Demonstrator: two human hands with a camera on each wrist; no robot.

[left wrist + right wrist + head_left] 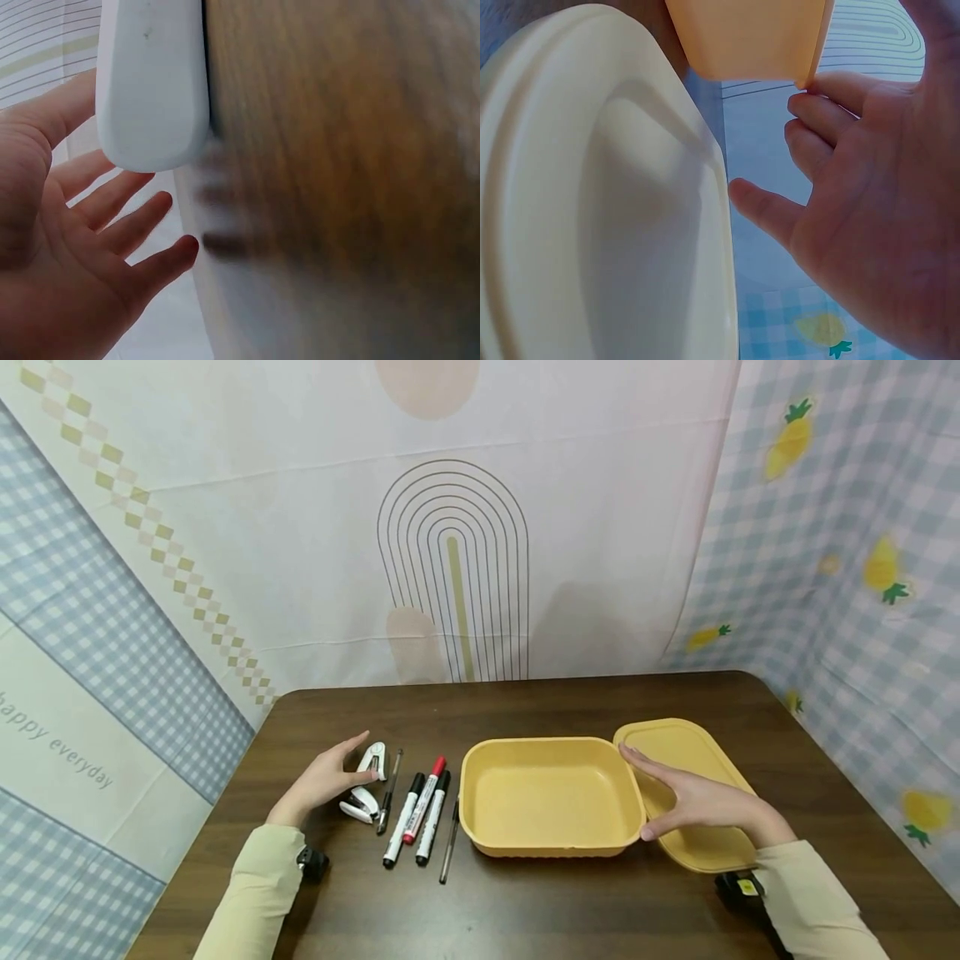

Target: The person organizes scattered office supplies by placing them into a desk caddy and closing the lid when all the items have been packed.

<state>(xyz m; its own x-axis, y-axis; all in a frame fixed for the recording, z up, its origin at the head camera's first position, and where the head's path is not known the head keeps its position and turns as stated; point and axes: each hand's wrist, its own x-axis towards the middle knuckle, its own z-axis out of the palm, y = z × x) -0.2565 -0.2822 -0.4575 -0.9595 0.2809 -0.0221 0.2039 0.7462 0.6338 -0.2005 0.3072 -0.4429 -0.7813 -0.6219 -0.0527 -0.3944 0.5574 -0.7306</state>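
Note:
My left hand (321,783) is over a white stapler (373,760) at the left of the table, fingers extended and spread. Its thumb crosses the stapler's middle in the head view and hides that part. A rounded white end of the stapler (154,90) shows close up in the left wrist view, in front of the fingers. My right hand (705,802) spreads along the right side of a yellow box (551,797), with thumb and fingertips right at its rim. Beneath that hand lies the yellow lid (693,852), flat on the table and partly covered by the hand.
Beside the stapler lies a dark pen (390,793). Black-capped markers (402,822) and a red-capped marker (425,797) lie between it and the box. Another slim pen (450,843) lies just left of the box. The brown table (540,910) meets a patterned cloth behind.

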